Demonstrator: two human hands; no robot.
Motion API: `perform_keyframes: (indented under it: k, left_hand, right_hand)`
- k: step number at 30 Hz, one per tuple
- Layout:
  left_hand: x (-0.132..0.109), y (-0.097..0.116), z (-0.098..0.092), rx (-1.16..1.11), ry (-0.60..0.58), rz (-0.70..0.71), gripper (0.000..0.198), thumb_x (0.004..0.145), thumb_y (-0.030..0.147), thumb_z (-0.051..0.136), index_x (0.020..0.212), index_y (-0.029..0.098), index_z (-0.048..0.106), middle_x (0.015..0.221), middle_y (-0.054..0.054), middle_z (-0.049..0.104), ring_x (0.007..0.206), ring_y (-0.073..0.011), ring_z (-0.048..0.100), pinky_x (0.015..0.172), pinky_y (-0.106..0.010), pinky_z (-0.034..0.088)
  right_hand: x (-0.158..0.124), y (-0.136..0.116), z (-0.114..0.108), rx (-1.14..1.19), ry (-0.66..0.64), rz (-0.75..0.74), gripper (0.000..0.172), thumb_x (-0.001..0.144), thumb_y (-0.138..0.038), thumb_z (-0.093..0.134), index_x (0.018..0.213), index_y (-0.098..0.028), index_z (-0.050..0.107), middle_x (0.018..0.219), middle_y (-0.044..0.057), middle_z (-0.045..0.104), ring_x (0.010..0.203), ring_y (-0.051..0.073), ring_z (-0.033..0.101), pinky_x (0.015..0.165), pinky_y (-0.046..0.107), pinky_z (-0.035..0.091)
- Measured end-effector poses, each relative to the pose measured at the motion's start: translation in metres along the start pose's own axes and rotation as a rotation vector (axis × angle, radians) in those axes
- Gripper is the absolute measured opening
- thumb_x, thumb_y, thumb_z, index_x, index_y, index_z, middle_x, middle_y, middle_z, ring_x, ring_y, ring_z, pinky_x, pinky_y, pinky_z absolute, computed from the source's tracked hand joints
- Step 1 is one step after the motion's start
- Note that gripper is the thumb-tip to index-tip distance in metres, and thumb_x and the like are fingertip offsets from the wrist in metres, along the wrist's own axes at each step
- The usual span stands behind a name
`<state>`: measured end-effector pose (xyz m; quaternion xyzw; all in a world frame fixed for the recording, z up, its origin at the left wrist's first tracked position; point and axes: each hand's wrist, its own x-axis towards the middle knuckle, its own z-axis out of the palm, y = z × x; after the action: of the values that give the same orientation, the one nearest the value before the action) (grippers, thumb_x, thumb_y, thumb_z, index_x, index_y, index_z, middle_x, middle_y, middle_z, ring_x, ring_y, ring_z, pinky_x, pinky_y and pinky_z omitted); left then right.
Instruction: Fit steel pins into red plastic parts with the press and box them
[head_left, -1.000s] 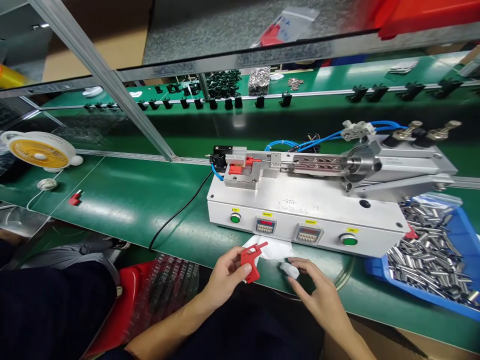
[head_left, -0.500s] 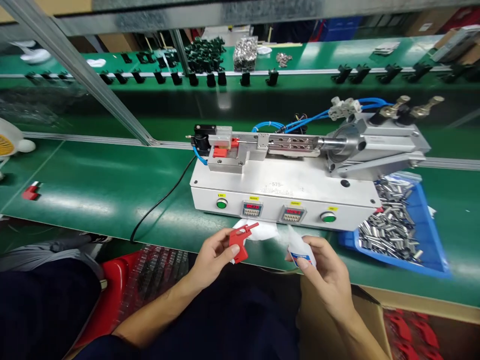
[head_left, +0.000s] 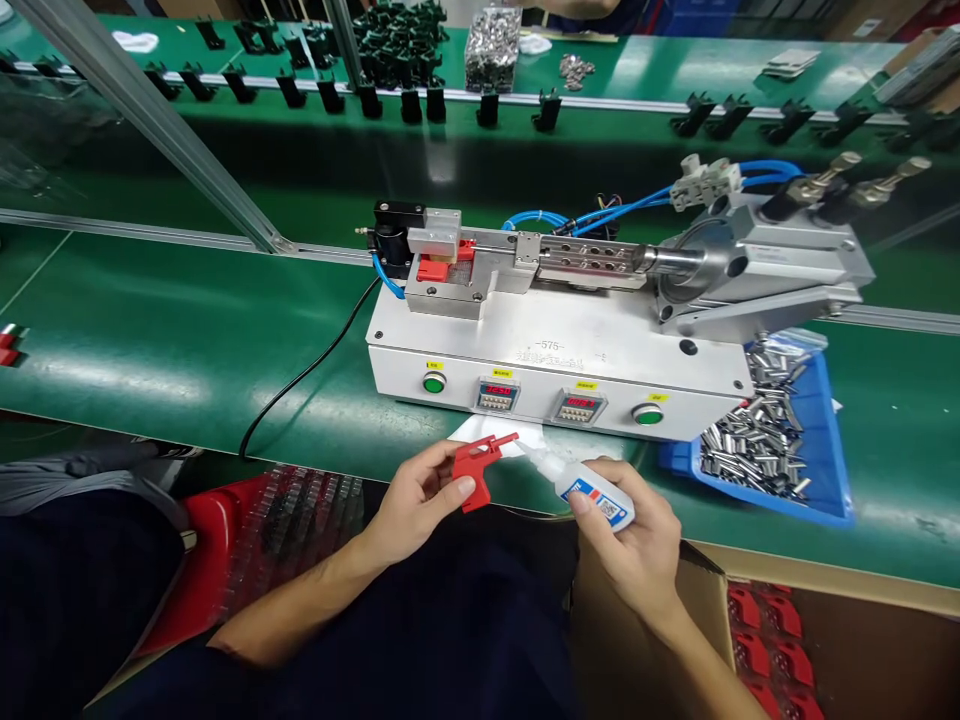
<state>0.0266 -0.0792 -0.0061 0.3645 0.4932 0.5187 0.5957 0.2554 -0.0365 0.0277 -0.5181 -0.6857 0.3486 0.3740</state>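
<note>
A red plastic part (head_left: 472,474) with a thin rod sticking out to the right is pinched in my left hand (head_left: 420,505). My right hand (head_left: 637,540) grips a small white glue bottle (head_left: 596,493) with a blue and red label. The bottle lies tilted, its narrow nozzle pointing left at the tip of the red rod; whether they touch I cannot tell. Just beyond both hands stands a metal press machine (head_left: 555,350) with green buttons and red displays. Another red part (head_left: 433,270) sits in its fixture. White paper (head_left: 525,433) lies under the machine's front edge.
To the right, a blue bin (head_left: 829,450) holds many metal tubes. A cardboard box (head_left: 709,600) with red parts stands below the bench edge. Black clips (head_left: 487,108) line the rail behind. A black cable (head_left: 300,372) runs off left. Someone's leg (head_left: 90,500) is at lower left.
The glue bottle has swung from upright to tilted, its nozzle now beside the red part's rod. My left hand still holds the red part. The whole view has shifted slightly.
</note>
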Motion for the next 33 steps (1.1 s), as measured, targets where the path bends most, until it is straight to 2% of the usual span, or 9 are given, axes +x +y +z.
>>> perform_keyframes:
  k: [4, 10, 18, 28, 33]
  left_hand:
    - [-0.0011, -0.0017, -0.0005, 0.003, -0.007, -0.004, 0.034, 0.089, 0.043, 0.081, 0.114, 0.019, 0.077, 0.105, -0.006, 0.080, 0.093, -0.0216, 0.075, 0.081, -0.027, 0.061]
    - [-0.0013, -0.0011, -0.0004, 0.029, -0.005, -0.012, 0.037, 0.089, 0.045, 0.081, 0.114, 0.018, 0.077, 0.105, -0.008, 0.080, 0.093, -0.0230, 0.075, 0.082, -0.029, 0.062]
    - [-0.0018, -0.0014, -0.0001, 0.027, -0.011, -0.016, 0.038, 0.089, 0.047, 0.081, 0.114, 0.019, 0.077, 0.106, -0.008, 0.080, 0.094, -0.0236, 0.076, 0.084, -0.030, 0.062]
    - [-0.0011, -0.0037, -0.0014, 0.018, -0.021, -0.020, 0.035, 0.090, 0.043, 0.081, 0.116, 0.020, 0.077, 0.107, -0.007, 0.080, 0.094, -0.0224, 0.076, 0.084, -0.029, 0.062]
    - [-0.0013, -0.0022, -0.0006, 0.035, -0.010, -0.034, 0.040, 0.089, 0.048, 0.081, 0.115, 0.018, 0.077, 0.107, -0.009, 0.080, 0.094, -0.0244, 0.075, 0.084, -0.032, 0.062]
  right_hand:
    - [0.0009, -0.0012, 0.0002, -0.015, 0.000, -0.046, 0.020, 0.097, -0.039, 0.063, 0.086, -0.023, 0.065, 0.065, -0.002, 0.060, 0.050, 0.013, 0.048, 0.049, 0.025, 0.040]
    - [-0.0013, 0.0004, -0.0010, -0.068, 0.002, -0.021, 0.026, 0.098, -0.045, 0.062, 0.085, -0.023, 0.066, 0.063, -0.001, 0.060, 0.049, 0.013, 0.047, 0.048, 0.026, 0.041]
    - [-0.0011, -0.0014, -0.0003, -0.044, 0.008, -0.038, 0.019, 0.097, -0.039, 0.064, 0.086, -0.023, 0.066, 0.064, -0.002, 0.061, 0.049, 0.013, 0.047, 0.050, 0.027, 0.043]
    - [-0.0015, -0.0007, -0.0007, -0.069, 0.012, -0.033, 0.021, 0.097, -0.041, 0.063, 0.085, -0.023, 0.066, 0.064, -0.001, 0.060, 0.048, 0.013, 0.046, 0.048, 0.027, 0.042]
    - [-0.0021, -0.0007, -0.0009, -0.076, 0.014, -0.037, 0.022, 0.098, -0.042, 0.063, 0.086, -0.023, 0.066, 0.062, -0.001, 0.059, 0.048, 0.013, 0.047, 0.048, 0.027, 0.042]
